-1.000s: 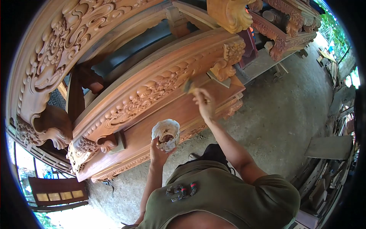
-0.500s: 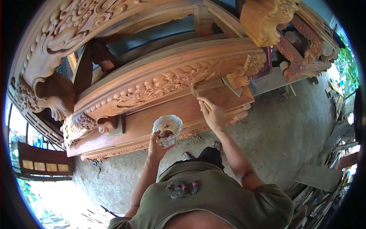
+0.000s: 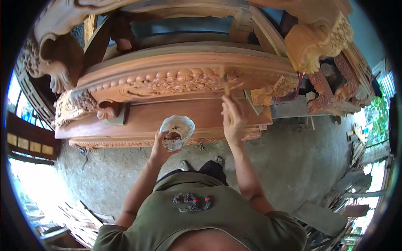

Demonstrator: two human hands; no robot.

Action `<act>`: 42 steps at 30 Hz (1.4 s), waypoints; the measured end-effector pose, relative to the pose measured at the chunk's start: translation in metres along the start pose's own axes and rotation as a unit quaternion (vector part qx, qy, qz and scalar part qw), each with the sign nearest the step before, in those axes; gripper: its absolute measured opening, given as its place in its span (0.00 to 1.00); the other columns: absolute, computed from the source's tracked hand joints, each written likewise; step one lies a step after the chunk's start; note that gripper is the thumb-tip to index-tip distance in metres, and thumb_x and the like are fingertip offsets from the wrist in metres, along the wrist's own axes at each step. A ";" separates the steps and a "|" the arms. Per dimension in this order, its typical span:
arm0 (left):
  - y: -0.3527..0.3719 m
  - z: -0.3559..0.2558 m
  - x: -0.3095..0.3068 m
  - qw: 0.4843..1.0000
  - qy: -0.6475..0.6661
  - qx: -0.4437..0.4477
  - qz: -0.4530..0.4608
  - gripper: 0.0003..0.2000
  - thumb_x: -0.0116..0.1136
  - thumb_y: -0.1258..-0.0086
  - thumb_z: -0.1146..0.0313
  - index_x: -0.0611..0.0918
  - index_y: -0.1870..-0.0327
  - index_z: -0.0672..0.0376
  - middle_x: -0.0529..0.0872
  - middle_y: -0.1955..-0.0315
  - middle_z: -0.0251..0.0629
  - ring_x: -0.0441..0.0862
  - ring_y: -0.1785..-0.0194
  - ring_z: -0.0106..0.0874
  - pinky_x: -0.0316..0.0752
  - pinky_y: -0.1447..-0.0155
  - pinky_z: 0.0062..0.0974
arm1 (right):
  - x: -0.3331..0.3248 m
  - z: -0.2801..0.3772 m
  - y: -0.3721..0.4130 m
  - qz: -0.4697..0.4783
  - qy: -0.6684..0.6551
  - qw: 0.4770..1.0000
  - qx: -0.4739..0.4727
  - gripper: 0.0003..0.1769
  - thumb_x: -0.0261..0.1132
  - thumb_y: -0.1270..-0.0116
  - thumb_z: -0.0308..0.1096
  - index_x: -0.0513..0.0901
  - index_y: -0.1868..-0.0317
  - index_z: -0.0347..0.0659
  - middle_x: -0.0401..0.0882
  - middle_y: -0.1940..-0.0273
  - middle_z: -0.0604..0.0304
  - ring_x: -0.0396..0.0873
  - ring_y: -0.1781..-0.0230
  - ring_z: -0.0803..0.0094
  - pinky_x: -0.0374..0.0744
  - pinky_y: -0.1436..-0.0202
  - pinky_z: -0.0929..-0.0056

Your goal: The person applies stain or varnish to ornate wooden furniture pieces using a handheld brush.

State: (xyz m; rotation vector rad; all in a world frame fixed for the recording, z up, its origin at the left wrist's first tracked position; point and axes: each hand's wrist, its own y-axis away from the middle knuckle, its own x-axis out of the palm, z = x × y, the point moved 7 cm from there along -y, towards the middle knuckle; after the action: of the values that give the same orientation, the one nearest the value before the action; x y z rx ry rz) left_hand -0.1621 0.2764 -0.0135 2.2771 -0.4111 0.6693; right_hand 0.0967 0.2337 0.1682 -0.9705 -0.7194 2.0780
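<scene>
My left hand [image 3: 159, 149] is closed around a whitish, stained cup-like container [image 3: 187, 127] with dark brown residue inside, tilted so its opening faces me. In my right hand [image 3: 235, 123] is a brush [image 3: 227, 88], gripped by its wooden handle and pointing away from me. Its blurred bristle end overlaps the carved front rail [image 3: 167, 85] of a large reddish wooden piece, near the rail's upper moulding. Below the rail runs a smooth wooden board [image 3: 146, 115], behind the container in this view.
Another carved wooden frame with a scrolled leg [image 3: 307, 46] rises above the rail. More carved pieces [image 3: 335, 83] stand at the right. Grey concrete floor [image 3: 289, 163] lies around my feet, with scrap boards [image 3: 322, 217] piled at the lower right.
The brush has moved up the carved rail, from its lower edge toward the upper moulding, and now points more straight ahead. The container stays in my left hand. The whole view has turned slightly.
</scene>
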 end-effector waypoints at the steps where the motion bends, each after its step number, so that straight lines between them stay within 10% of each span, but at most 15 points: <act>1: -0.004 0.005 -0.006 1.000 0.012 -0.010 0.006 0.30 0.54 0.30 0.47 0.68 0.27 0.43 0.74 0.33 0.39 0.73 0.33 0.45 0.71 0.37 0.59 | -0.004 -0.004 -0.006 -0.032 -0.034 0.997 0.062 0.12 0.66 0.29 0.29 0.85 0.47 0.46 0.86 0.52 0.52 0.87 0.59 0.58 0.84 0.60 0.62; 6: -0.006 0.001 -0.018 0.994 -0.071 0.081 0.022 0.29 0.55 0.31 0.48 0.68 0.28 0.39 0.72 0.32 0.39 0.73 0.33 0.46 0.74 0.42 0.58 | 0.040 -0.017 0.020 0.113 -0.034 0.992 0.044 0.11 0.66 0.29 0.32 0.85 0.48 0.47 0.87 0.54 0.54 0.87 0.58 0.57 0.84 0.61 0.62; 8: 0.000 -0.002 -0.016 0.997 -0.042 0.068 -0.010 0.29 0.55 0.31 0.48 0.68 0.28 0.38 0.72 0.32 0.39 0.73 0.33 0.47 0.74 0.42 0.58 | 0.053 -0.008 0.037 0.195 -0.002 0.981 -0.016 0.12 0.66 0.27 0.30 0.85 0.45 0.49 0.86 0.54 0.57 0.85 0.72 0.71 0.83 0.69 0.70; 14: -0.009 0.007 -0.034 0.993 -0.073 0.089 0.024 0.29 0.54 0.31 0.48 0.67 0.28 0.36 0.72 0.32 0.38 0.73 0.34 0.46 0.75 0.44 0.59 | 0.026 0.016 -0.013 0.031 -0.060 0.998 0.014 0.14 0.67 0.30 0.33 0.84 0.45 0.53 0.85 0.45 0.61 0.88 0.56 0.59 0.85 0.61 0.62; 16: 0.002 -0.013 -0.012 0.968 -0.158 0.179 0.082 0.29 0.54 0.31 0.48 0.68 0.28 0.35 0.72 0.33 0.38 0.74 0.34 0.46 0.75 0.44 0.58 | 0.039 0.021 -0.013 0.095 0.010 0.995 -0.044 0.14 0.68 0.30 0.32 0.85 0.46 0.52 0.85 0.46 0.60 0.88 0.58 0.57 0.85 0.62 0.63; 20: 0.007 -0.004 -0.015 0.999 0.006 0.031 0.012 0.31 0.58 0.35 0.49 0.64 0.29 0.37 0.67 0.32 0.37 0.67 0.29 0.45 0.75 0.46 0.59 | 0.047 0.020 0.008 0.186 0.060 0.981 -0.006 0.13 0.67 0.30 0.33 0.85 0.46 0.52 0.86 0.47 0.61 0.88 0.59 0.58 0.85 0.63 0.64; 22: 0.004 -0.018 -0.008 0.960 -0.191 0.189 0.078 0.31 0.58 0.35 0.48 0.64 0.29 0.37 0.69 0.32 0.37 0.69 0.31 0.45 0.76 0.46 0.57 | 0.030 0.050 -0.011 0.089 0.043 0.992 -0.077 0.12 0.67 0.29 0.35 0.84 0.46 0.54 0.86 0.49 0.63 0.88 0.62 0.59 0.85 0.65 0.64; 23: 0.010 -0.006 -0.009 1.000 0.005 0.006 -0.017 0.29 0.54 0.32 0.48 0.68 0.28 0.36 0.74 0.34 0.38 0.75 0.35 0.44 0.76 0.46 0.56 | 0.032 0.048 -0.017 0.088 0.046 0.992 -0.074 0.12 0.67 0.29 0.35 0.84 0.46 0.54 0.86 0.49 0.63 0.88 0.62 0.59 0.85 0.65 0.64; 42: 0.001 -0.004 -0.004 0.999 0.026 0.013 0.032 0.31 0.58 0.34 0.47 0.64 0.29 0.34 0.69 0.33 0.35 0.70 0.33 0.44 0.76 0.49 0.56 | 0.055 0.052 -0.021 0.162 0.093 0.981 -0.059 0.09 0.64 0.29 0.36 0.83 0.50 0.52 0.86 0.55 0.62 0.87 0.66 0.58 0.84 0.67 0.62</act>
State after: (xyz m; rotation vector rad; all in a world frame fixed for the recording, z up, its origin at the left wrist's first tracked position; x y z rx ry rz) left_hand -0.1673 0.2788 -0.0134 2.2734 -0.4553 0.7675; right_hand 0.0373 0.2798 0.1900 -1.4072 -0.6259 2.1974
